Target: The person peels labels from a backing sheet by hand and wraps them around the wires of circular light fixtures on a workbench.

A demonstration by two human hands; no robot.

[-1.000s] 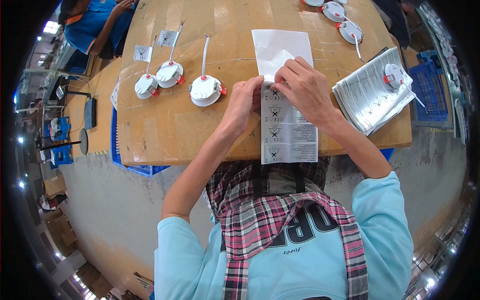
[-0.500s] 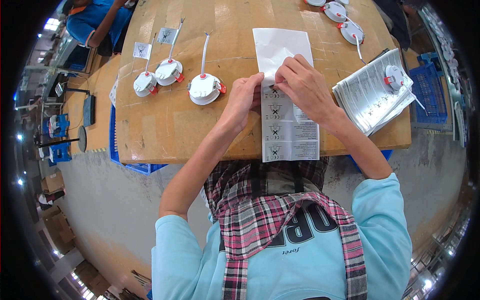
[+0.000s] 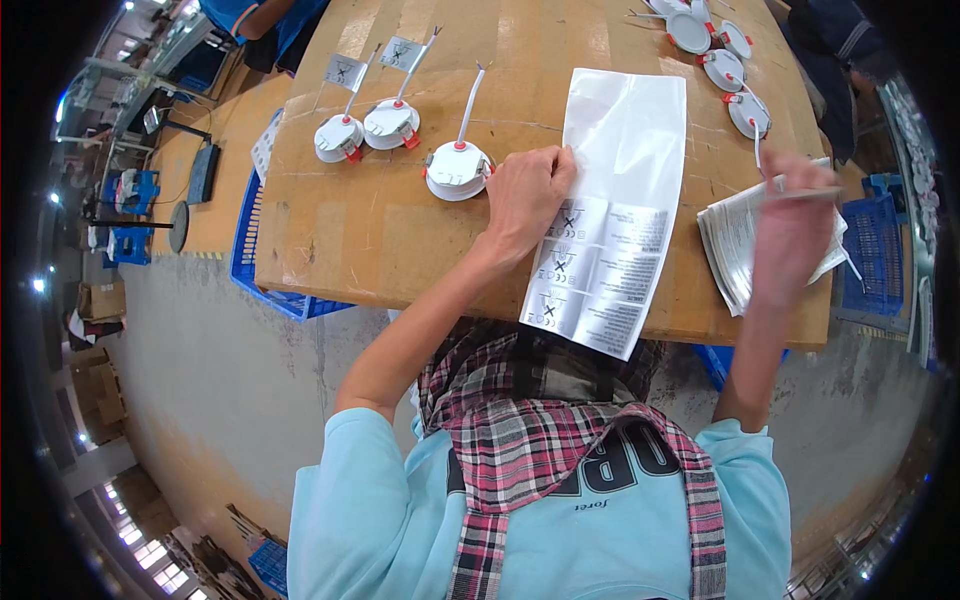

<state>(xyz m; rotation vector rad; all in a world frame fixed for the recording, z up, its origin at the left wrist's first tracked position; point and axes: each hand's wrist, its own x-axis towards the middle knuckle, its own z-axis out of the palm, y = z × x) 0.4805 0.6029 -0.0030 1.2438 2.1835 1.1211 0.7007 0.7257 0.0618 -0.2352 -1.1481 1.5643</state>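
My left hand (image 3: 530,190) is closed on the left edge of a white label sheet (image 3: 625,140). The sheet's upper part is bare and glossy; its lower part carries rows of printed labels and overhangs the table's front edge. Over a stack of printed sheets (image 3: 735,235) at the right, my right hand (image 3: 795,235) is smeared by motion, with a thin pale strip, seemingly a peeled label (image 3: 808,193), at its fingers. It hides the lamp on the stack, leaving a bit of white cable visible. Beside my left hand sits a round white downlight (image 3: 457,172) with its cable upright.
Two downlights (image 3: 392,125) with flag labels on their cables stand at the left. Several more downlights (image 3: 725,70) lie at the far right of the brown table (image 3: 400,250). Blue crates (image 3: 870,250) flank the table. Another person (image 3: 265,20) is at the far left.
My right hand has left the label sheet and swung right over the stack. A label has come off the sheet, which now lies tilted. My left hand still grips the sheet's left edge.
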